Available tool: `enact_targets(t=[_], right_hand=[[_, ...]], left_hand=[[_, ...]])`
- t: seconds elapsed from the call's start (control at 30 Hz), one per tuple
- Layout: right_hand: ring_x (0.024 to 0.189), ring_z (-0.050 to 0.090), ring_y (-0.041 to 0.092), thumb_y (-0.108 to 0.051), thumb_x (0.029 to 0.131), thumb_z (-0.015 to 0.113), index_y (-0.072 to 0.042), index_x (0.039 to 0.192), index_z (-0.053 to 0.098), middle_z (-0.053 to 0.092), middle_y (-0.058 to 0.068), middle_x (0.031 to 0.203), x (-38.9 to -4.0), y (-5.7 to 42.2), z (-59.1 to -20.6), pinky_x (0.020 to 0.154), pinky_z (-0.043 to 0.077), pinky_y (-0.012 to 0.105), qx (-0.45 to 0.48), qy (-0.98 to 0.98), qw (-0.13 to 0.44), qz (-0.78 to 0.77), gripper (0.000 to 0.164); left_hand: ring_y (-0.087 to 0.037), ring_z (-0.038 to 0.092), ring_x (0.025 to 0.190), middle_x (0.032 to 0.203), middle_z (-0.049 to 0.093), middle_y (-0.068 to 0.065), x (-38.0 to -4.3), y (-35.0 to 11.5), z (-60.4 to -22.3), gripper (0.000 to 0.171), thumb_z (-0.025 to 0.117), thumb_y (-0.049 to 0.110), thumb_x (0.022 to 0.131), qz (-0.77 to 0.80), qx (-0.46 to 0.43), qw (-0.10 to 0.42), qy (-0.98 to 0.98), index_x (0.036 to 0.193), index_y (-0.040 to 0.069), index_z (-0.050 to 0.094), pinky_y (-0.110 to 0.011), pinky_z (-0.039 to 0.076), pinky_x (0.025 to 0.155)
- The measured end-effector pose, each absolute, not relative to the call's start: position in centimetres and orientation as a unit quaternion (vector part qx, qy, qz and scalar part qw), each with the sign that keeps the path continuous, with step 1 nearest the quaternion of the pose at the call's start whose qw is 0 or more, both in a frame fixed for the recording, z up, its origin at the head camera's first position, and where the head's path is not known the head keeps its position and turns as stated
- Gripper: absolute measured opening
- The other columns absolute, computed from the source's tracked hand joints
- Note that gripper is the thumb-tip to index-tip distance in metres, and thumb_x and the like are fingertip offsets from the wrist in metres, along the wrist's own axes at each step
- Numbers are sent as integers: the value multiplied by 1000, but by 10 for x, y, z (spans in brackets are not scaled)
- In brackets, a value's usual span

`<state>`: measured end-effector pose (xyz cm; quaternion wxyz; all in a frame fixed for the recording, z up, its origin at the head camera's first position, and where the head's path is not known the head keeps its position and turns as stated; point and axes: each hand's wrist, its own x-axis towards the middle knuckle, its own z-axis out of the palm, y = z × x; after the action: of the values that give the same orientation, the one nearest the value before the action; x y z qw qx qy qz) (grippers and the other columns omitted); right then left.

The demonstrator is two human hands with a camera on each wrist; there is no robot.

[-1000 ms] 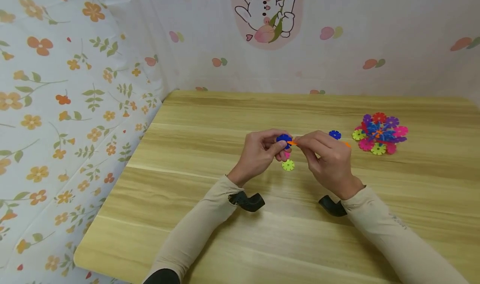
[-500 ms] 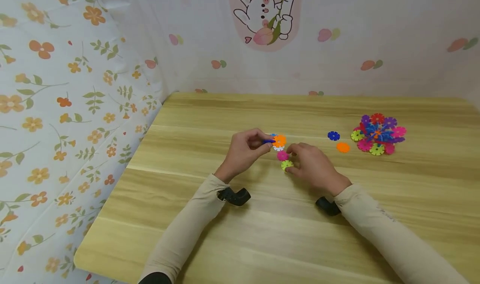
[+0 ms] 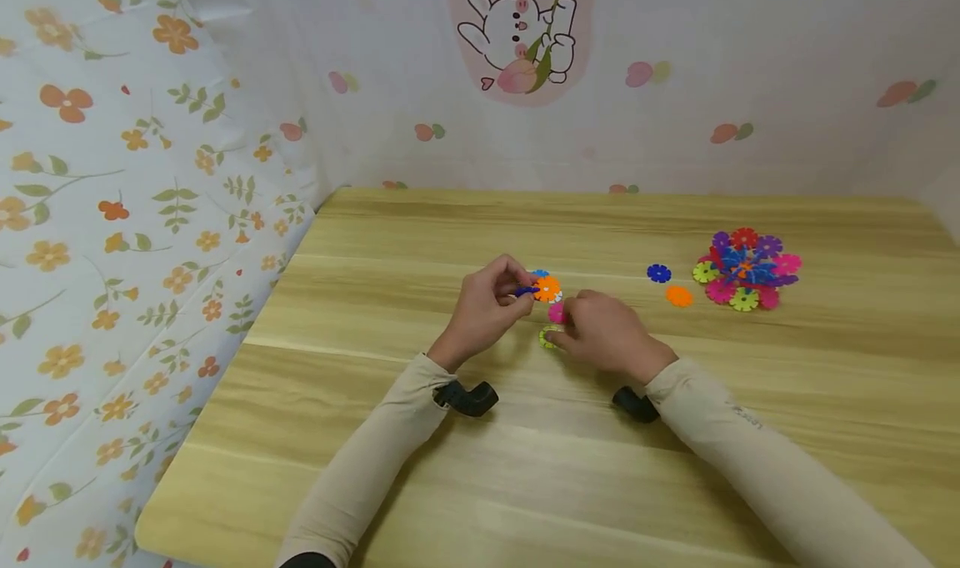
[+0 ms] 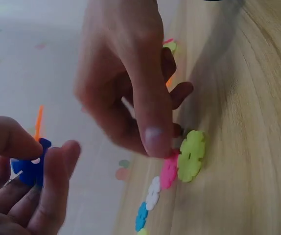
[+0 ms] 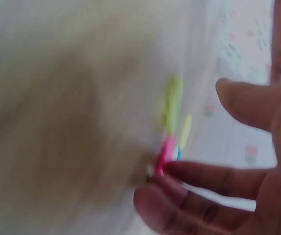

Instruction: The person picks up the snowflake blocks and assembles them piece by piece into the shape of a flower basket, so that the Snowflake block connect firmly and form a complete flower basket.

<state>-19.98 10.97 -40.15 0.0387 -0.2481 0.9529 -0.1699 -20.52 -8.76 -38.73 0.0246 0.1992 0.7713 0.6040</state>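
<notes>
My left hand [image 3: 480,309] pinches a dark blue slotted flower disc [image 4: 30,169] between thumb and fingers, raised above the table. An orange flower disc [image 3: 547,289] is joined to it, crosswise. My right hand [image 3: 609,332] reaches over a short row of loose discs, thumb apart from the fingers. Its thumb overlaps a lime disc [image 4: 191,155] in the head view, and its fingertips are right at a pink disc [image 3: 556,312]. Beyond these lie a white disc [image 4: 152,193] and a light blue disc [image 4: 141,216], partly hidden behind the orange one in the head view.
On the wooden table [image 3: 360,384], a loose blue disc [image 3: 659,273] and an orange disc [image 3: 680,296] lie right of the hands. Farther right stands a many-coloured cluster of joined discs [image 3: 745,268]. Patterned cloth [image 3: 375,92] hangs behind the table's back edge.
The right hand has let go of the orange disc and moved down and left to the lime and pink discs. The left hand has shifted slightly left, turning the joined blue and orange discs.
</notes>
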Motion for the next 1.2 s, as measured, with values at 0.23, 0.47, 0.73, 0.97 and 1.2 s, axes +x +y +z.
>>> enact_targets(t=[0.23, 0.47, 0.73, 0.97, 1.2], right_hand=[[67, 59, 22, -16, 82, 79, 0, 88, 65, 62, 11, 79, -207, 86, -400, 54, 54, 35, -227, 965, 52, -122, 22], [64, 59, 16, 6, 87, 63, -3, 91, 71, 71, 8, 77, -216, 118, -394, 60, 48, 26, -260, 917, 47, -300, 13], [83, 75, 24, -3, 102, 54, 3, 122, 67, 75, 18, 96, -213, 142, -370, 76, 63, 33, -198, 856, 53, -474, 25], [75, 73, 14, 0, 99, 58, 1, 109, 72, 70, 13, 93, -208, 144, -374, 71, 62, 27, -252, 841, 6, -479, 17], [59, 60, 1, 11, 89, 66, 1, 106, 76, 64, -1, 73, -204, 145, -362, 58, 55, 21, -378, 864, -109, -315, 22]], left_hand=[[-43, 74, 87, 110, 72, -24, -211, -86, -388, 34, 57, -9, 91, 614, 197, 20, 764, 123, 3, 54, -37, 64, 75], [-37, 76, 86, 115, 71, -20, -210, -84, -386, 22, 61, -5, 94, 549, 246, -21, 798, 114, -1, 69, -23, 61, 71], [-32, 77, 81, 109, 75, -20, -206, -82, -388, 16, 66, -2, 92, 504, 264, -61, 820, 108, -4, 71, -17, 59, 70], [-26, 78, 85, 108, 75, -20, -204, -79, -389, 16, 67, -3, 92, 499, 285, -71, 815, 107, -5, 72, -17, 60, 72], [-23, 78, 90, 106, 77, -19, -200, -81, -385, 17, 67, -3, 92, 460, 318, -64, 827, 107, -5, 74, -15, 59, 76]])
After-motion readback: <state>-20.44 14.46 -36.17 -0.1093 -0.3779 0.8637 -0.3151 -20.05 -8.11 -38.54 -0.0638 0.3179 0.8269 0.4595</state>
